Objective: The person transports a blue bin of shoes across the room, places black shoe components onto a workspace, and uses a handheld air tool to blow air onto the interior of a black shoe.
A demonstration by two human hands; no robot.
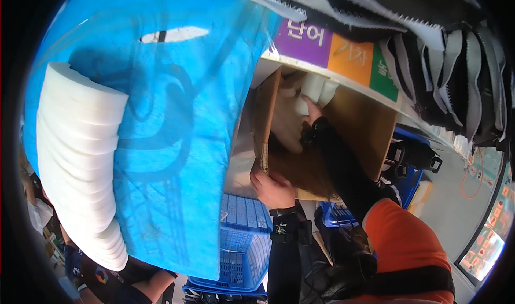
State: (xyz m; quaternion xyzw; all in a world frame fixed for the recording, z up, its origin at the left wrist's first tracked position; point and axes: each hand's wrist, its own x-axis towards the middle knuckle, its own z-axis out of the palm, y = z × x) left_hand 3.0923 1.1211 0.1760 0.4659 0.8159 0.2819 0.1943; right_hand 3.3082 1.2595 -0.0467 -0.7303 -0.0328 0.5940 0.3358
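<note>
Touching right grip (313,111): white piece (313,86)

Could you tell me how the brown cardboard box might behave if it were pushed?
The cardboard box would probably hold its shape, as its walls look flat. Its frayed edge by the left hand may crumple first. The white pieces inside might shift.

right hand (312,110) on white piece (312,88) in 1 cardboard box (362,127), left hand (273,190) at edge
</note>
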